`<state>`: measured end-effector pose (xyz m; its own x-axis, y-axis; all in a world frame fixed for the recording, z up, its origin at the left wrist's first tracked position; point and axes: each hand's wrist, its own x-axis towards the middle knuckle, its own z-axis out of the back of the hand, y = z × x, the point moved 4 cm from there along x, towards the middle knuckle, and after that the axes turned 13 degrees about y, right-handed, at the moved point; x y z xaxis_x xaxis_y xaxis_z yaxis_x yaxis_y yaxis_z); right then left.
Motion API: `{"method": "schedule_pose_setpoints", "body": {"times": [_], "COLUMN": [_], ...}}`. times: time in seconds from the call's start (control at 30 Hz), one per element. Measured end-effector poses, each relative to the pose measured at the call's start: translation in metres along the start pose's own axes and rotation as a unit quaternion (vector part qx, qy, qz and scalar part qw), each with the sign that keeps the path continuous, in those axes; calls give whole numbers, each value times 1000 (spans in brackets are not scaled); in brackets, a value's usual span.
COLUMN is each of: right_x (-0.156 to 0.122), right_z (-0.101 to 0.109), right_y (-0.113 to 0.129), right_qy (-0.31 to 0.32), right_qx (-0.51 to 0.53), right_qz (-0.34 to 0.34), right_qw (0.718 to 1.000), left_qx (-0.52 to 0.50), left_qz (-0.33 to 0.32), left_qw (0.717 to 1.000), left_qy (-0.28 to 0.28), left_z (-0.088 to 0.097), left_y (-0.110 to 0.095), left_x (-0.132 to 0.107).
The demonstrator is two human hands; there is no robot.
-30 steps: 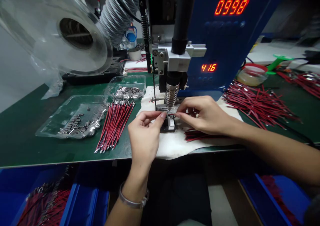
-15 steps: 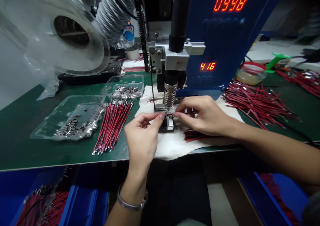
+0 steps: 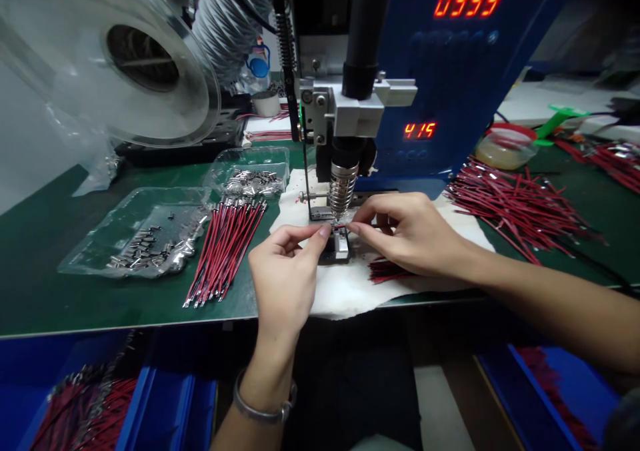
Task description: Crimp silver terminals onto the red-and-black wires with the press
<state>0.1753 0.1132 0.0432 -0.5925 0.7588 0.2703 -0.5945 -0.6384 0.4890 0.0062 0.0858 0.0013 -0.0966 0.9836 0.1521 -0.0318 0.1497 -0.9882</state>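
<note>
Under the tip of a soldering machine (image 3: 343, 188), my left hand (image 3: 285, 271) and my right hand (image 3: 400, 231) meet from either side of a small metal fixture (image 3: 340, 244). Thumb and forefinger of my left hand are pinched at the fixture's left edge; what they hold is hidden behind the fingertips. My right hand is closed in a pinch on a thin red wire (image 3: 341, 226), which spans the gap between both hands' fingertips. A short bundle of red and black wires (image 3: 384, 270) lies on white paper (image 3: 345, 294) beneath my right hand.
Clear trays (image 3: 90, 251) with small metal cylinders (image 3: 143, 241) stand at left, beside a neat row of red and black wires (image 3: 223, 251). A loose wire heap (image 3: 515, 204) lies right, near a red-lidded jar (image 3: 505, 148). Blue bins (image 3: 165, 404) sit below the table edge.
The last digit on both red displays has changed. The view has shifted slightly; both hands keep their pinch at the fixture.
</note>
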Motion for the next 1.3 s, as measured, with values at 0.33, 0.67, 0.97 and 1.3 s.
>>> {"method": "schedule_pose_setpoints", "body": {"times": [0.33,0.67,0.97,1.3], "right_x": [0,0,0,1], "right_z": [0,-1,-1,-1], "right_y": [0,-1,-1,-1], "right_qy": [3,1,0,-4], "right_qx": [15,12,14,19], "right_qz": [-15,-18,-16,-14], "right_qw": [1000,1000,1000,1000], "left_qx": [-12,-21,-27,-18], "left_qz": [0,13,11,13], "left_qw": [1000,1000,999,1000], "left_qy": [8,11,16,15], "left_z": [0,0,0,0], "left_y": [2,3,2,3], "left_x": [0,0,0,0]}}
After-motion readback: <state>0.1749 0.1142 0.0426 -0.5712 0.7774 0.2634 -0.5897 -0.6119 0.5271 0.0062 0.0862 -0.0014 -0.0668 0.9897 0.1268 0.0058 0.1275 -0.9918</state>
